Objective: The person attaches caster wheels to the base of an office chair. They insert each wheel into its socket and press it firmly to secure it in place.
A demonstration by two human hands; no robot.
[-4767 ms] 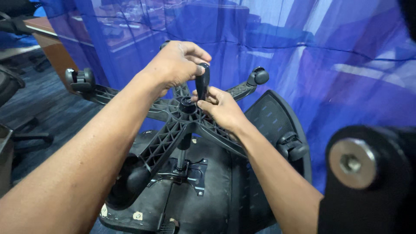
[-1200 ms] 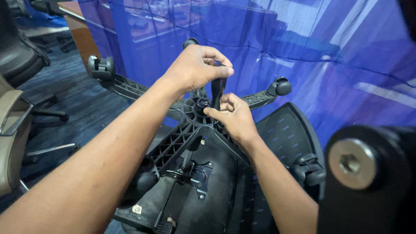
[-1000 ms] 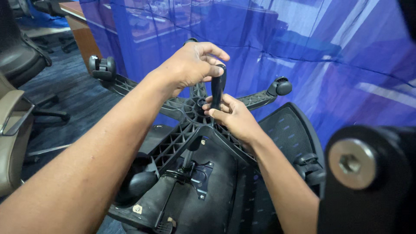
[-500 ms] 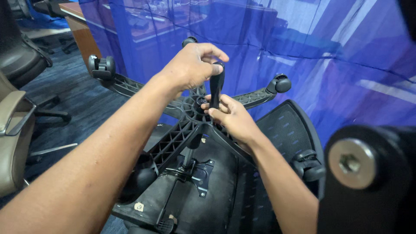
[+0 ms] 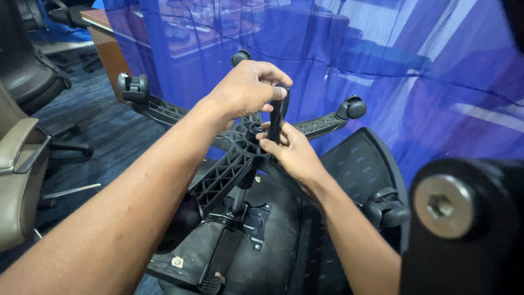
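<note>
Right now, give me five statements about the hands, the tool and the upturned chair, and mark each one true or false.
1. The left hand grips the top of the black tool handle. True.
2. The right hand rests on a caster. False: it holds the handle's lower end at the hub of the chair base.
3. The office chair lies upside down, star base upward. True.
4. All casters are missing. False: one caster and others sit at the arm ends.
5. A red wall stands behind the chair. False: a blue curtain hangs there.
</note>
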